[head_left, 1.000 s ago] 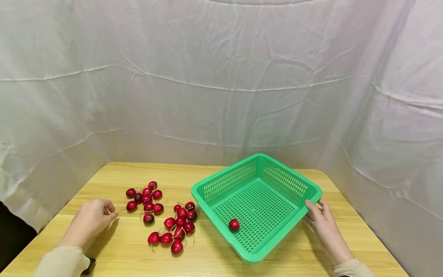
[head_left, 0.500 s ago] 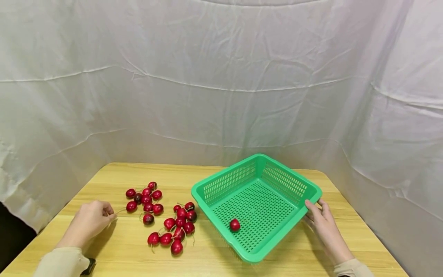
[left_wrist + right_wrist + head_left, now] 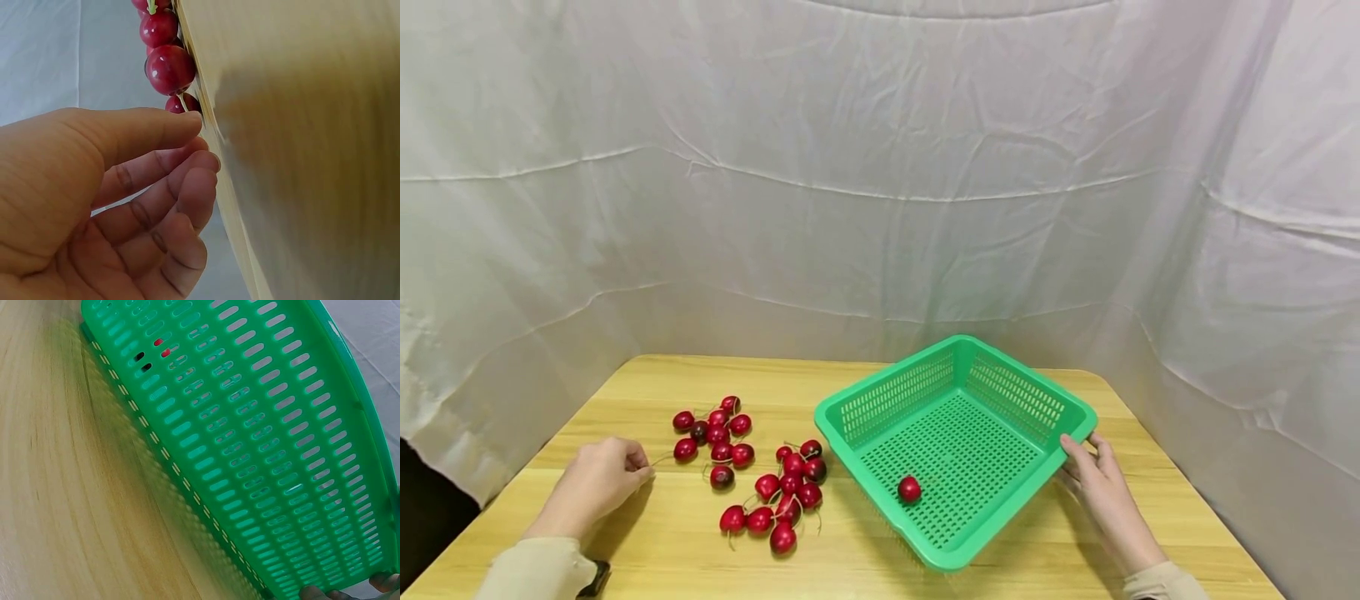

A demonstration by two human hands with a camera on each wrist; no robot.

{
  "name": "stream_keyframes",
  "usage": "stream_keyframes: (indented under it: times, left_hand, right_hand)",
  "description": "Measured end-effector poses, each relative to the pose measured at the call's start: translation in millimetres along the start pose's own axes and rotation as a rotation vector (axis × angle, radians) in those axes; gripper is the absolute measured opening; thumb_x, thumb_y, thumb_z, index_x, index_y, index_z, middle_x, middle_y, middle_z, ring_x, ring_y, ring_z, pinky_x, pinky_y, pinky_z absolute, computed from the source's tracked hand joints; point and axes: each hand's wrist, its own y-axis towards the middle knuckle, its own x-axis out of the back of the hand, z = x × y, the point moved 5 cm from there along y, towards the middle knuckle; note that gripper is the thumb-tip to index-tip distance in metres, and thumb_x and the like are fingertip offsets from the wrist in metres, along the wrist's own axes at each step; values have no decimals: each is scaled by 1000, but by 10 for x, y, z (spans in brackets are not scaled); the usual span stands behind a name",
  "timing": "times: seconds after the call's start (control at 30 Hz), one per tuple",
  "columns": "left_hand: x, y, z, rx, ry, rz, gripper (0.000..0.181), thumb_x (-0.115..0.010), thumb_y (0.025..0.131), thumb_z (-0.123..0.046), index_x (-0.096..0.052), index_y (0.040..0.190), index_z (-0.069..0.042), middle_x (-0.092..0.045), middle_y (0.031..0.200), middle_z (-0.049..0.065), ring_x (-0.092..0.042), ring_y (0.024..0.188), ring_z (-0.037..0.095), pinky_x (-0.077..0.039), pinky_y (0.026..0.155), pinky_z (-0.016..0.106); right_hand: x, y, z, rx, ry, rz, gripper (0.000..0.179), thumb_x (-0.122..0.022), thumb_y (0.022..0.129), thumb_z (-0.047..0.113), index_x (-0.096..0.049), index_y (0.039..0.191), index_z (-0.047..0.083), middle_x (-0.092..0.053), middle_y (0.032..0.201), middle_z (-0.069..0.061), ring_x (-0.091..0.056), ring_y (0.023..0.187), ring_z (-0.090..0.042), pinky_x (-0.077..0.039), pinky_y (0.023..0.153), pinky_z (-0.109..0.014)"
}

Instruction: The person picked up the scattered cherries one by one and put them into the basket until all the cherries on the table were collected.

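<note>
My left hand (image 3: 598,482) is low at the left of the table, thumb and index fingertips together at the stem end of a cherry (image 3: 685,450). In the left wrist view that cherry (image 3: 170,70) lies just beyond the thumb tip, its pale stem running in between the fingertips. The other fingers curl loosely below. On the right, my right hand (image 3: 1101,487) grips the rim of a green plastic basket (image 3: 1000,525), thumb on top and fingers underneath. The basket looks tilted, and a single dark red cherry (image 3: 909,489) lies on its perforated floor.
Several cherries (image 3: 718,435) form a loose group beside the left hand. A second cluster of cherries (image 3: 790,483) lies between it and the basket, stems tangled. The wooden table (image 3: 655,550) is bounded by white cloth (image 3: 880,208) at the back and sides.
</note>
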Motion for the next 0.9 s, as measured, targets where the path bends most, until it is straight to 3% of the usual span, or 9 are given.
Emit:
stream_keyframes:
  times: [0.27, 0.57, 0.73, 0.9]
  left_hand:
    - [-12, 22, -11, -8, 17, 13, 15, -78, 92, -12, -70, 80, -13, -67, 77, -1, -53, 72, 19, -43, 64, 37]
    - [3, 25, -12, 44, -8, 29, 11, -76, 92, -15, -70, 84, -13, -71, 82, 2, -58, 74, 20, -44, 63, 36]
    - [-8, 27, -23, 41, -12, 38, 10, -77, 92, -14, -71, 85, -12, -71, 82, 3, -58, 73, 20, -44, 63, 36]
    - [-31, 32, -38, 45, -15, 59, 9, -77, 92, -13, -72, 85, -11, -69, 81, 4, -58, 74, 21, -45, 64, 37]
  right_hand:
    - [4, 2, 9, -2, 0, -5, 75, -41, 117, 40, -1, 167, 1, -37, 158, -28, -64, 104, 13, -53, 93, -10]
    - [4, -3, 1, -16, -7, -5, 77, -41, 116, 42, -1, 168, 2, -34, 161, -28, -62, 107, 13, -51, 93, -8]
    - [16, -3, -12, -8, -15, -8, 79, -42, 116, 43, 0, 168, 1, -33, 162, -30, -61, 108, 12, -51, 92, -7]
    - [23, 2, -15, -5, -22, -7, 79, -43, 116, 42, -1, 168, 1, -32, 163, -30, -62, 121, -1, -50, 92, -7]
